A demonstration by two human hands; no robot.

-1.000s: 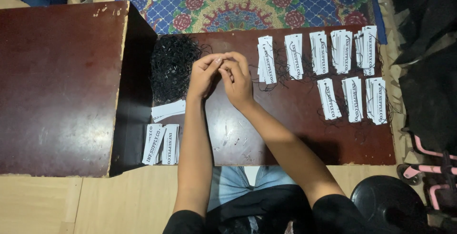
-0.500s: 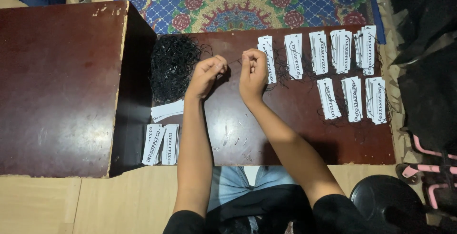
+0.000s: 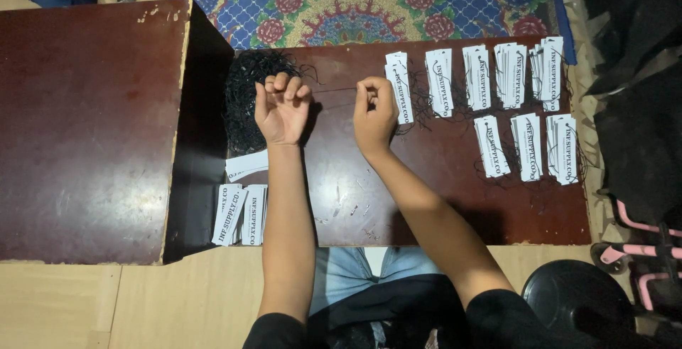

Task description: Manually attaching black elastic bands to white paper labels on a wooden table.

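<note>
Both hands have pulled apart since a moment ago, when they were pressed close together; now a thin black string (image 3: 334,90) runs tight between them. The left hand (image 3: 282,107) has its fingers curled, and pinches one end of the string up by its fingertips; the right hand (image 3: 374,112) is closed and pinches the other end (the string is very thin and hard to see). So the string sits in the gap between the two hands, just above the brown table (image 3: 426,186).

Just behind the left hand lies a messy pile of black strings (image 3: 245,100), at the far left corner of the table. To the right of the right hand, almost touching it, lies a white paper tag (image 3: 399,86); more stacks of white tags (image 3: 522,107) lie in rows farther right, with black strings on them. Near the left arm, at the near left side, lie a few more loose tags (image 3: 241,207). A bigger dark table (image 3: 85,129) stands on the left; a flowery rug (image 3: 369,1) lies on the far side.
</note>
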